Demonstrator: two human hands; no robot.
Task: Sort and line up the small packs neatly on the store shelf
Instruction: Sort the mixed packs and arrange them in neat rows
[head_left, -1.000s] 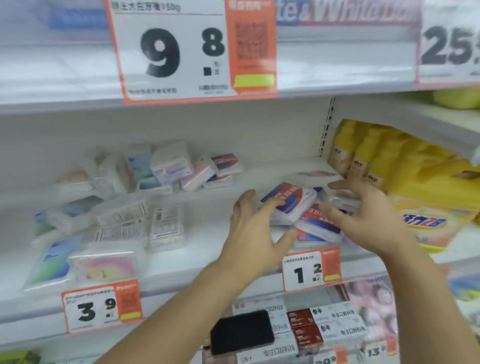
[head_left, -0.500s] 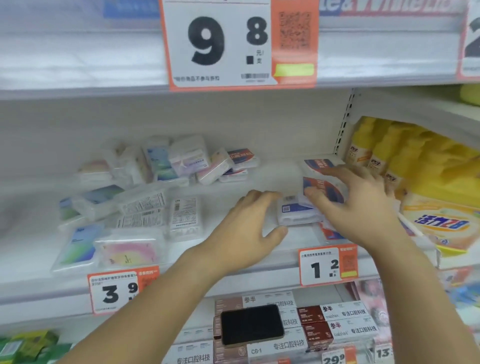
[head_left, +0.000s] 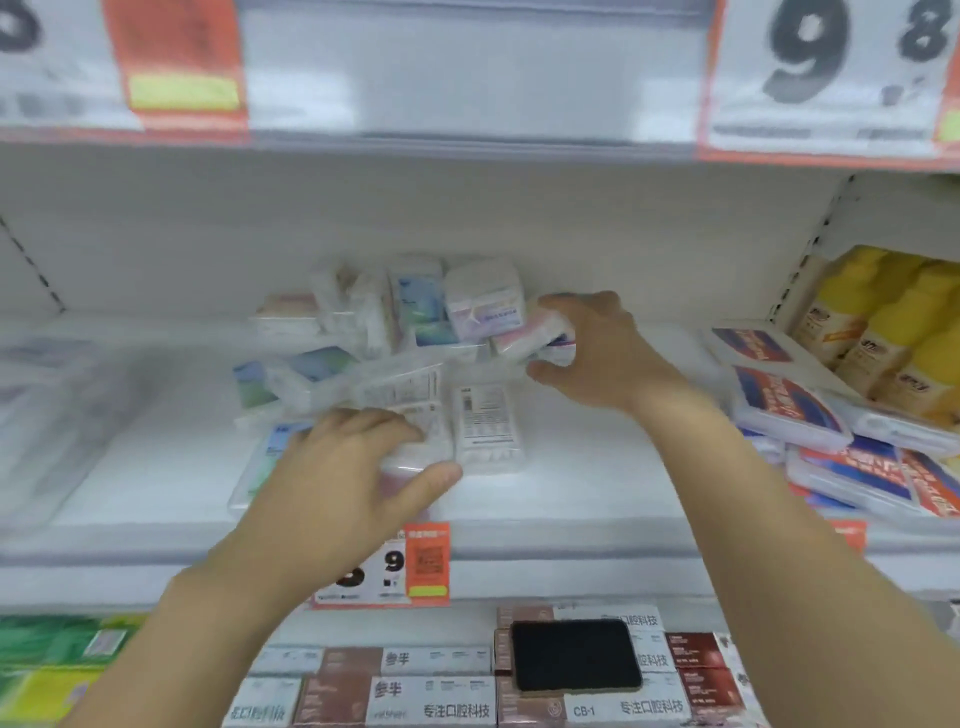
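Head view, left hand: the left hand (head_left: 353, 467) lay over a clear pack (head_left: 415, 457) at the front of the jumble, fingers curled over its top and thumb (head_left: 436, 475) stretched along its near edge, so it gripped that pack.
Head view, right hand: the right hand (head_left: 602, 353) had fingers and thumb wrapped around a pink-and-white pack (head_left: 540, 332) at the right end of the back cluster.
Head view, where the packs were: the small packs lay in a loose heap on the middle of the white shelf (head_left: 597, 467), some upright against the back, some flat and face down.
Head view, step in hand: judged to be pulling two packs out of the heap to sort them.
Head view, doing it well: each pack would best be lifted clear rather than dragged, since neighbours leaned on one another; like designs should go together, labels facing out, edges square to the shelf lip.
Head view, count of hands: two.
Head view, count of heap packs: roughly a dozen; blur prevented an exact count.
Head view, count of red-and-blue flat packs (head_left: 784, 400): about five, stacked askew at the right.
Head view, count of yellow bottles (head_left: 893, 332): at least three.
Head view, count of price tags (head_left: 395, 566): one on the shelf lip partly showing, two large ones above.
Head view, dark pad (head_left: 574, 654): one, on the boxes below.
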